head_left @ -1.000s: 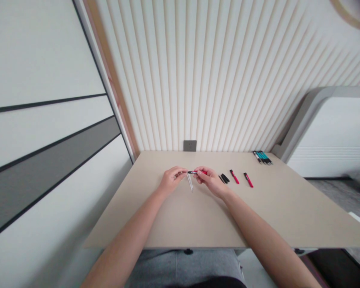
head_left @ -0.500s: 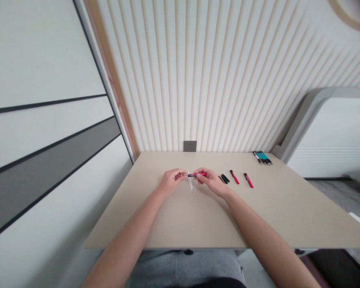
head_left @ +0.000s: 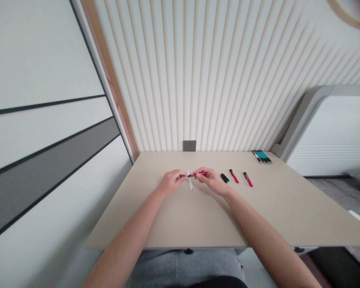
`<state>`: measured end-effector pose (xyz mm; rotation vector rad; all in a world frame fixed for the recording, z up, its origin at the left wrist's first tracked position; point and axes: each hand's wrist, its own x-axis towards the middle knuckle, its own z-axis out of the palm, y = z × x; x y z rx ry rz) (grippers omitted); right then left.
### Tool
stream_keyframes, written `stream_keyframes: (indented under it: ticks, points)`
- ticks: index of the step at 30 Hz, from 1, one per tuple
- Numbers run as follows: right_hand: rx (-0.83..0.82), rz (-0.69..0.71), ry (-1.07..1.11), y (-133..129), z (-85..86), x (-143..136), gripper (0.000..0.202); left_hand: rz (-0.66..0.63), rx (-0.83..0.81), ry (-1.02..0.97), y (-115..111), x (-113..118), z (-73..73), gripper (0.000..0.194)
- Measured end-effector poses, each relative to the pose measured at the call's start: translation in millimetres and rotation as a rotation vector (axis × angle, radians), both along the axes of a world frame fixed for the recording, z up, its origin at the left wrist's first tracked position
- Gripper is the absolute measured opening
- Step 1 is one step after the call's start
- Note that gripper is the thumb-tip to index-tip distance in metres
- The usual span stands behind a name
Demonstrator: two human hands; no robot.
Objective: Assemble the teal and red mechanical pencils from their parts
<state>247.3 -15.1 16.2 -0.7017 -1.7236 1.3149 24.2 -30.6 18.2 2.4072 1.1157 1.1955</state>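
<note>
My right hand (head_left: pixel 207 176) is closed around a red pen part (head_left: pixel 200 174) with a dark end pointing left. The fingertips of my left hand (head_left: pixel 174 178) are pinched at that dark end, between the two hands. Beneath and between my hands, thin white sticks (head_left: pixel 190 184) lie on the table. Just right of my right hand are small black pieces (head_left: pixel 225 178). Farther right lie a red pen piece (head_left: pixel 234 176) and another red piece (head_left: pixel 248 179), both with black ends.
A row of several pens (head_left: pixel 262 157), white, teal and black, lies at the back right of the beige table (head_left: pixel 198 224). A grey socket (head_left: pixel 189 146) sits on the ribbed wall behind. White panels stand at the left.
My left fingers have closed in on the dark end of the red pen part. The view has shifted slightly; the pieces on the table have kept their places.
</note>
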Motion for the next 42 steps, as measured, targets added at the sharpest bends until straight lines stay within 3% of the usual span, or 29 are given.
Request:
stream_keyframes:
  ticks: [4,11,18,26,42]
  points:
    - [0.009,-0.016,-0.012,0.1,-2.6,-1.6,0.036,0.0,-0.053,-0.055,1.6,0.5,-2.5,0.015]
    - [-0.015,-0.025,0.025,-0.9,-4.9,-3.7,0.038,0.0,-0.13,-0.182,3.4,2.6,-7.8,0.03]
    - [-0.017,-0.024,0.014,-3.5,-1.6,-5.0,0.039,-0.001,-0.262,-0.051,-3.7,2.6,2.1,0.039]
    - [-0.029,-0.038,0.015,-0.7,-4.1,-4.1,0.039,0.008,-0.217,-0.148,1.7,4.4,-3.0,0.021]
    - [0.005,-0.044,0.003,-0.5,-4.3,-4.9,0.039,0.024,-0.209,-0.04,-1.8,2.8,1.3,0.03]
